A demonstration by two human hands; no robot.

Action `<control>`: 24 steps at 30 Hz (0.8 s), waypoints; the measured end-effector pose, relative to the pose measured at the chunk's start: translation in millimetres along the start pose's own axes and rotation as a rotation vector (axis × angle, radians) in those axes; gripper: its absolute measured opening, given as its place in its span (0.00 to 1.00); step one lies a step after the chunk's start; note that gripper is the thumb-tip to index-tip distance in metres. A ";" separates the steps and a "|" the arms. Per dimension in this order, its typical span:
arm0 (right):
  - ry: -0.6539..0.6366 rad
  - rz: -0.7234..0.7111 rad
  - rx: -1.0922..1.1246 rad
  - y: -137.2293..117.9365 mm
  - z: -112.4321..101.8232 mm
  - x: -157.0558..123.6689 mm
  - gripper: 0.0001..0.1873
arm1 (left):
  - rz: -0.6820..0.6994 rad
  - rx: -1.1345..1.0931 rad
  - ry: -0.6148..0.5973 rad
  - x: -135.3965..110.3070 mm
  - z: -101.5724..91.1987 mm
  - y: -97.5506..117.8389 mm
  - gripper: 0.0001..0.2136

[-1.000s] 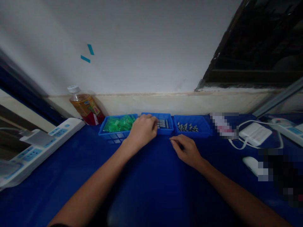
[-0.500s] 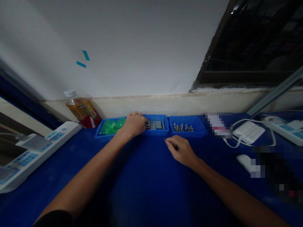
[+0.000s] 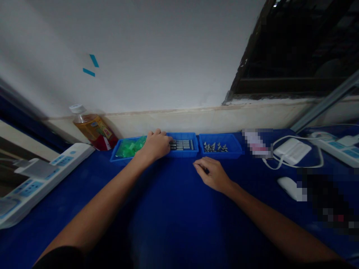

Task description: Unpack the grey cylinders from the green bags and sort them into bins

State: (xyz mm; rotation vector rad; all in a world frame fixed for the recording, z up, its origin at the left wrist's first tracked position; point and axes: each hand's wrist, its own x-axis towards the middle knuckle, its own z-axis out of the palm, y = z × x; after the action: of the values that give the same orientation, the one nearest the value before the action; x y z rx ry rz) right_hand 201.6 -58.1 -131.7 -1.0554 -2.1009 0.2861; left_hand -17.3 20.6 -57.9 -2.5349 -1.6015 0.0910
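Note:
My left hand (image 3: 159, 144) reaches over the left end of the middle blue bin (image 3: 196, 148), its fingers curled down among the silver metal cylinders (image 3: 183, 144). Its fingertips are hidden, so what they grip does not show. My right hand (image 3: 212, 173) hovers just in front of the bins with thumb and fingers pinched together; anything between them is too small to make out. Left of the middle bin, a blue bin (image 3: 120, 160) holds green plastic pieces (image 3: 129, 147). On the other side, a third blue bin (image 3: 235, 149) contains small shiny metal fittings (image 3: 214, 147).
A drink bottle (image 3: 95, 129) stands against the wall beside a long white power strip (image 3: 42, 179). To the right lie a white charger (image 3: 293, 150) with a looped cable, a white mouse (image 3: 287, 185) and another power strip (image 3: 336, 147). Blue covering (image 3: 171, 209) spans the table.
The whole view has shifted slightly, moving the scene a little left and up. Both hands keep nearly the same pose and place relative to the bins.

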 end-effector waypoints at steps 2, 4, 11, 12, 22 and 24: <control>-0.001 0.003 0.001 -0.3 0.3 0.1 0.08 | -0.003 -0.008 -0.014 0.2 1.0 1.5 0.19; 0.004 0.008 0.000 0.0 1.0 0.0 0.08 | -0.012 -0.013 -0.016 0.5 1.2 2.2 0.19; -0.022 0.036 0.000 1.6 2.4 -0.4 0.08 | 0.144 -0.198 0.001 2.5 -5.0 -11.3 0.32; -0.030 0.035 -0.001 1.3 2.3 -0.2 0.08 | 0.167 -0.210 -0.035 3.8 -5.7 -13.4 0.41; -0.051 0.047 -0.009 0.7 3.8 1.3 0.07 | 0.247 -0.172 -0.119 14.5 -9.4 -7.9 0.50; -0.045 0.058 -0.018 1.2 3.4 1.2 0.07 | 0.268 -0.220 -0.067 5.0 -12.9 -5.4 0.51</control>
State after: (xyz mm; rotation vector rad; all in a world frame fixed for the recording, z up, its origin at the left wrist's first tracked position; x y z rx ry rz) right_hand 199.4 -56.0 -134.1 -1.1311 -2.1191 0.3229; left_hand -18.3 26.3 -44.2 -2.9344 -1.3496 0.0292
